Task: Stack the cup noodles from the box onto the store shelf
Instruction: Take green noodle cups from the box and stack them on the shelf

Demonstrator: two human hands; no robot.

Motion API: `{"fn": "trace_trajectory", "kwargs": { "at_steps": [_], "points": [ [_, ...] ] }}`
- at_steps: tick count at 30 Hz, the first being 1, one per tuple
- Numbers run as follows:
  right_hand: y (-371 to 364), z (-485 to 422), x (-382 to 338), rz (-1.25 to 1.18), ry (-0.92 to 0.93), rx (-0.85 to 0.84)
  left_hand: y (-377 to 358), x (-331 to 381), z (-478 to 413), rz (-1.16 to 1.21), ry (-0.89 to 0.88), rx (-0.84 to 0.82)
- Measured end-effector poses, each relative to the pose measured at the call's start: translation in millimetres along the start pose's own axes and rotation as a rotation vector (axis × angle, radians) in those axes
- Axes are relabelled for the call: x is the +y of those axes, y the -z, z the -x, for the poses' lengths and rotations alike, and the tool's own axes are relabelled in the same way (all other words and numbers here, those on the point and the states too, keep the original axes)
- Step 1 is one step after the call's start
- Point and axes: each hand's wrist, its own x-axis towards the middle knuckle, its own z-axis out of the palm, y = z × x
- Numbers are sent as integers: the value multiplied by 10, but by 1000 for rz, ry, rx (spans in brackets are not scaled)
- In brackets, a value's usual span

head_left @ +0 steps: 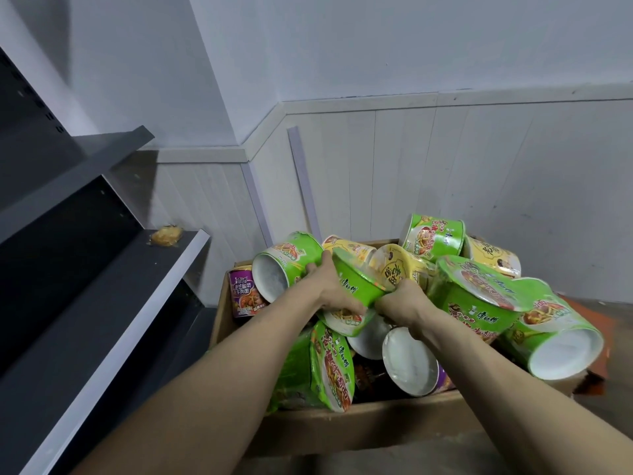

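Observation:
A cardboard box (pixel 359 423) on the floor is heaped with several green, yellow and purple cup noodles. Both hands grip one green cup noodle (pixel 356 279) at the middle of the pile, tilted on its side. My left hand (pixel 329 286) clasps its left side, and my right hand (pixel 400 299) holds its right rim. Another green cup (pixel 287 262) lies just left of them, white base showing. The dark store shelf (pixel 102 303) runs along the left, its boards bare of cups.
A small yellowish wrapped item (pixel 166 235) lies at the far end of the shelf board. White panelled walls (pixel 445 166) close the corner behind the box. Large green cups (pixel 555 337) hang over the box's right edge.

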Motion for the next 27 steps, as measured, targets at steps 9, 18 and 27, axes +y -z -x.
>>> {"fn": "trace_trajectory", "kwargs": {
  "at_steps": [9, 18, 27],
  "points": [
    [37, 53, 20, -69, 4, 121, 24, -128, 29, 294, -94, 54],
    [36, 192, -355, -243, 150, 95, 186, -333, 194, 506, -146, 145],
    [-437, 500, -965, -239, 321, -49, 558, -830, 522, 595, -87, 283]
  ]
}}
